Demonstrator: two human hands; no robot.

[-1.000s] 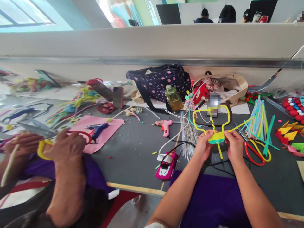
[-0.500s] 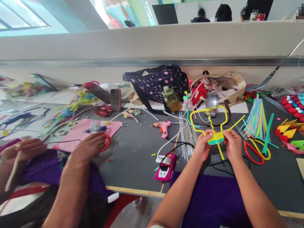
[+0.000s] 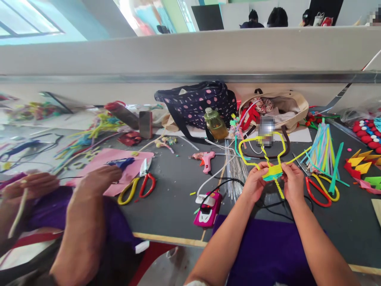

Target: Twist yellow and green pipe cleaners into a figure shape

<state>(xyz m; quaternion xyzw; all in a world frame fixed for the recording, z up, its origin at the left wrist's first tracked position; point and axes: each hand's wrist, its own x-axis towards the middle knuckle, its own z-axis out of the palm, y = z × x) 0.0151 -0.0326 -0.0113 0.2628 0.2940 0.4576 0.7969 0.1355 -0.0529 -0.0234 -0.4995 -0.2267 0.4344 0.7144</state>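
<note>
Both hands hold a yellow pipe-cleaner shape (image 3: pixel 273 171) above the dark table. It has two bent loops at the top, a flat yellow band with teal beneath, a twisted stem pointing down and a loose strand stretching right. My left hand (image 3: pixel 255 183) pinches the band's left end. At its right end, my right hand (image 3: pixel 293 180) is closed with fingertips on the band and the strand's base. Just right of that hand lie scissors (image 3: pixel 310 194) with red and yellow handles. Behind them stands a bundle of pastel pipe cleaners (image 3: pixel 320 147).
Left of my arms are a pink glue gun (image 3: pixel 207 162), a magenta device (image 3: pixel 208 212) with a black cord, and thin wires (image 3: pixel 236 178). A bottle (image 3: pixel 216 126) and two bags stand behind. A co-worker's hand (image 3: pixel 104 174) is near a blue glue gun and other scissors (image 3: pixel 150 184).
The yellow shape has tilted slightly, its stem and right strand shifting right. The co-worker's scissors now lie on the table, and that person's hand has moved left toward the blue glue gun.
</note>
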